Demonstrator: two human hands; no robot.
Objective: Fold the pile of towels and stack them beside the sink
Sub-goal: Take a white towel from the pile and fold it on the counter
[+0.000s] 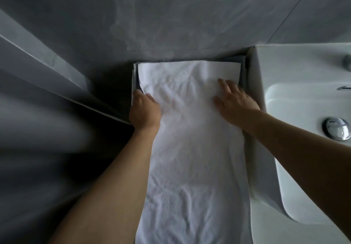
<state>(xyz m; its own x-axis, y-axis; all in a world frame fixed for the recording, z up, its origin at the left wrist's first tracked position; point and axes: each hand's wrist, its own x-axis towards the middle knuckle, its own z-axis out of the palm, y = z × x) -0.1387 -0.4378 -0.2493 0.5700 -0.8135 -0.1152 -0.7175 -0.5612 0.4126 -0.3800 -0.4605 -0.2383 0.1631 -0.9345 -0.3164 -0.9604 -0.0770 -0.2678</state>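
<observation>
**A:** Beside the sink [296,95], item one: white towel [190,148]. Where did it lie?

**B:** Spread flat over a stack of grey-blue towels [243,67], whose edges showed at the far left and far right corners. The stack sat in the gap between the sink's left rim and the dark grey wall [171,15]. What carried the stack was hidden beneath the cloth.

**A:** Long axis?

**B:** It ran from the wall straight back toward the person. The far short edge met the wall; the near end passed out of view at the bottom of the frame.

**A:** Item two: the hands.

**B:** The left hand [144,110] rested on the towel's left long edge, toward the far end. Its thumb lay on top of the cloth, and its fingers curled over the edge, apparently gripping it. The right hand [235,99] lay flat on the right side at about the same depth, with its fingers straight and spread, pressing down and holding nothing.

**A:** Which hand was nearer the work?

**B:** Both were equally near, one on each long edge. Most of the towel's length lay behind them, toward the person.

**A:** Judgement on the coming move?

**B:** It was likely a fold across the long axis, bringing the near end up toward the wall, so the hands would have had to reach back along the edges.

**A:** Other entries?

**B:** The sink's chrome drain stopper [336,127], well apart from the towels.
</observation>
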